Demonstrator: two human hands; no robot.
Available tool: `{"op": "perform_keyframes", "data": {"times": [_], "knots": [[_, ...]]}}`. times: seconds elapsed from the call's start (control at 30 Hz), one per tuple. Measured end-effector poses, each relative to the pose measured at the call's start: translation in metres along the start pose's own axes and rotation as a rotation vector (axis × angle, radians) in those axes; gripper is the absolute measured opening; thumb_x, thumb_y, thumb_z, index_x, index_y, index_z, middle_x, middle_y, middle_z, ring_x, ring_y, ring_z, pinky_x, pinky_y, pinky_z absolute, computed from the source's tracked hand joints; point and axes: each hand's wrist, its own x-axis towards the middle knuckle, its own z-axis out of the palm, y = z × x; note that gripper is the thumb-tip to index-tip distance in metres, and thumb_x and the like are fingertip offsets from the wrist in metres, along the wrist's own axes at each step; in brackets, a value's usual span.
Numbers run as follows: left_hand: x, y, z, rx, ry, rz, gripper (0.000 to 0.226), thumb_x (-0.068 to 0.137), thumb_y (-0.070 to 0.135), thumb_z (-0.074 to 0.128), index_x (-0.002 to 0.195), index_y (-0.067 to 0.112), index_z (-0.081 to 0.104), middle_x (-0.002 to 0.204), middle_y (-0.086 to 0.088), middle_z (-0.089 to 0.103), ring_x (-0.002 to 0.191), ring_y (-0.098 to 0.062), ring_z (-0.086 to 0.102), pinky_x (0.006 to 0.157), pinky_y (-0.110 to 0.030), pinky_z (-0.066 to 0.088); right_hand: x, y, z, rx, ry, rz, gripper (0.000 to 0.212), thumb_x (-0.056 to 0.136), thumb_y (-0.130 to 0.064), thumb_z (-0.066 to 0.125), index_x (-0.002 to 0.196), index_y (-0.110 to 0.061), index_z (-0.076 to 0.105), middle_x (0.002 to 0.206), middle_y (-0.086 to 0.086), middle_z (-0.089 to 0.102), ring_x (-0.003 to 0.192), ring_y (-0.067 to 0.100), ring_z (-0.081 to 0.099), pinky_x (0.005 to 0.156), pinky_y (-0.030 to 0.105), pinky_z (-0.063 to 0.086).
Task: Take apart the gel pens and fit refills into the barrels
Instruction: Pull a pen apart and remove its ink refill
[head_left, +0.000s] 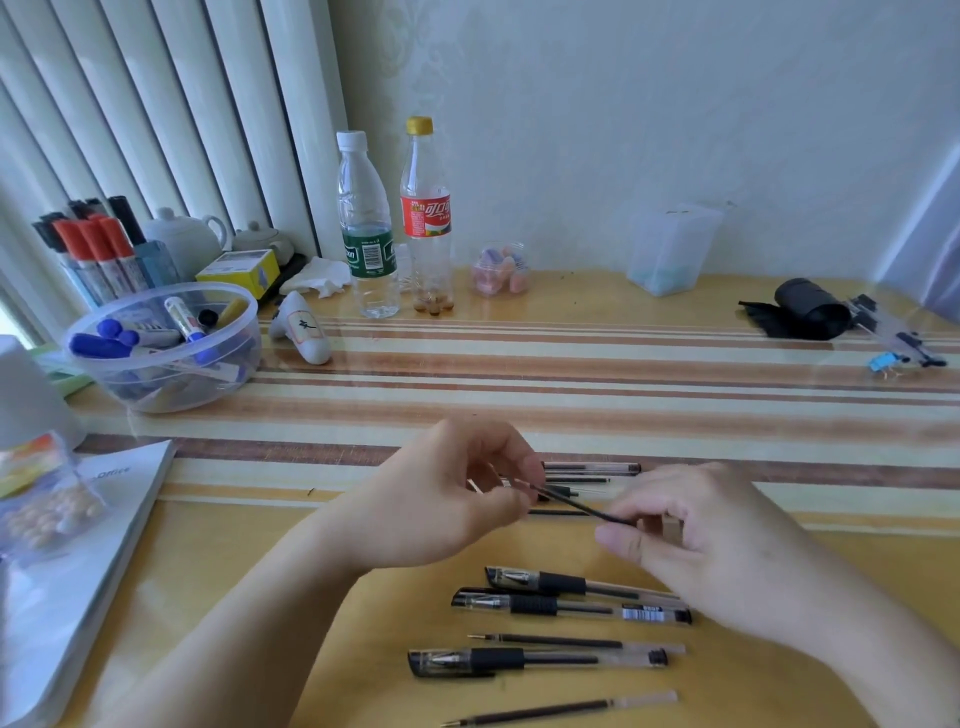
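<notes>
Head view of a yellow tabletop (218, 561) crossed by brown and cream stripes. The left hand (447, 499) and the right hand (711, 540) meet above the middle of the table and hold between them a thin black refill (571, 503), which slants down from left to right. The left thumb and fingertips pinch its upper left end; the curled fingers of the right hand close around its lower right end. Whether the left hand also holds a barrel cannot be told, as the fingers hide that spot. Just behind the hands, on a brown stripe, lies a small cluster of pen parts (592, 470), partly hidden. Nearer the viewer, three capped gel pens with clear barrels and black grips lie roughly parallel: an upper pen (550, 581), a middle pen (566, 607) just beside it, and a lower pen (535, 661). A loose refill (571, 642) lies between the middle and lower pens; a second loose refill (561, 711) lies nearest the bottom edge. At far left stand a clear round plastic bowl of blue markers (161, 345) and a white booklet (78, 561); at the back, a clear water bottle with a green label (366, 228) and a red-labelled bottle (426, 218) stand side by side.
</notes>
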Motion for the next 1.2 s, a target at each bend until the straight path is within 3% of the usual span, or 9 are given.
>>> {"op": "perform_keyframes", "data": {"times": [0.1, 0.27, 0.5, 0.67, 0.83, 1.0, 1.1, 1.2], "knots": [[-0.002, 0.0, -0.004, 0.099, -0.003, 0.002, 0.014, 0.082, 0.017, 0.063, 0.093, 0.025, 0.068, 0.089, 0.007, 0.07, 0.082, -0.012, 0.065, 0.075, -0.032, 0.055, -0.001, 0.0, 0.005, -0.083, -0.068, -0.029, 0.031, 0.081, -0.063, 0.053, 0.09, -0.04, 0.072, 0.088, -0.023, 0.058, 0.091, -0.003, 0.052, 0.074, 0.022, 0.047], [-0.003, -0.001, 0.003, 0.29, -0.119, 0.011, 0.011, 0.087, 0.024, 0.066, 0.097, 0.028, 0.068, 0.09, 0.011, 0.069, 0.082, -0.005, 0.061, 0.064, -0.009, 0.042, -0.003, 0.0, 0.005, -0.128, -0.131, -0.074, 0.029, 0.079, -0.063, 0.057, 0.101, -0.047, 0.065, 0.091, -0.023, 0.055, 0.092, -0.006, 0.049, 0.074, 0.021, 0.046], [-0.004, 0.0, 0.007, 0.397, -0.265, -0.025, 0.027, 0.08, 0.032, 0.074, 0.106, 0.03, 0.065, 0.095, 0.013, 0.065, 0.082, -0.005, 0.06, 0.07, -0.019, 0.051, -0.002, 0.002, 0.008, -0.134, -0.132, -0.04, 0.014, 0.087, -0.048, 0.06, 0.089, -0.036, 0.067, 0.08, -0.021, 0.06, 0.081, -0.006, 0.051, 0.06, 0.016, 0.038], [-0.004, -0.002, 0.005, 0.384, -0.236, -0.045, 0.029, 0.079, 0.03, 0.077, 0.105, 0.029, 0.065, 0.093, 0.013, 0.065, 0.08, -0.003, 0.06, 0.064, -0.008, 0.043, -0.003, 0.006, -0.001, -0.141, -0.098, 0.002, 0.01, 0.087, -0.044, 0.059, 0.082, -0.037, 0.064, 0.084, -0.024, 0.059, 0.077, 0.0, 0.053, 0.058, 0.019, 0.043], [-0.004, -0.005, 0.001, 0.382, -0.178, -0.059, 0.023, 0.084, 0.025, 0.072, 0.105, 0.029, 0.065, 0.089, 0.013, 0.067, 0.085, -0.001, 0.062, 0.07, -0.008, 0.046, -0.005, 0.005, -0.005, -0.103, -0.143, -0.014, 0.009, 0.083, -0.046, 0.062, 0.079, -0.038, 0.064, 0.089, -0.026, 0.059, 0.078, 0.003, 0.054, 0.063, 0.023, 0.048], [-0.004, -0.004, 0.0, 0.377, -0.229, -0.057, 0.027, 0.084, 0.019, 0.069, 0.106, 0.033, 0.064, 0.092, 0.016, 0.066, 0.086, -0.002, 0.06, 0.067, -0.008, 0.043, -0.004, 0.0, 0.003, -0.121, -0.178, -0.034, 0.015, 0.081, -0.051, 0.063, 0.081, -0.036, 0.065, 0.081, -0.021, 0.06, 0.079, -0.002, 0.052, 0.06, 0.019, 0.042], [-0.004, -0.002, 0.0, 0.389, -0.265, -0.04, 0.027, 0.084, 0.017, 0.07, 0.105, 0.034, 0.065, 0.094, 0.018, 0.066, 0.086, -0.001, 0.061, 0.065, -0.009, 0.044, -0.002, 0.002, -0.002, -0.073, -0.083, -0.011, 0.024, 0.075, -0.059, 0.062, 0.077, -0.035, 0.066, 0.08, -0.018, 0.061, 0.07, 0.002, 0.055, 0.056, 0.019, 0.043], [-0.004, -0.001, 0.001, 0.372, -0.326, -0.001, 0.022, 0.083, 0.015, 0.07, 0.098, 0.03, 0.067, 0.092, 0.015, 0.069, 0.085, -0.004, 0.062, 0.064, -0.009, 0.042, 0.003, 0.011, -0.007, -0.013, 0.126, 0.08, 0.011, 0.078, -0.051, 0.065, 0.08, -0.04, 0.067, 0.082, -0.017, 0.06, 0.059, 0.006, 0.052, 0.053, 0.022, 0.043]]}}
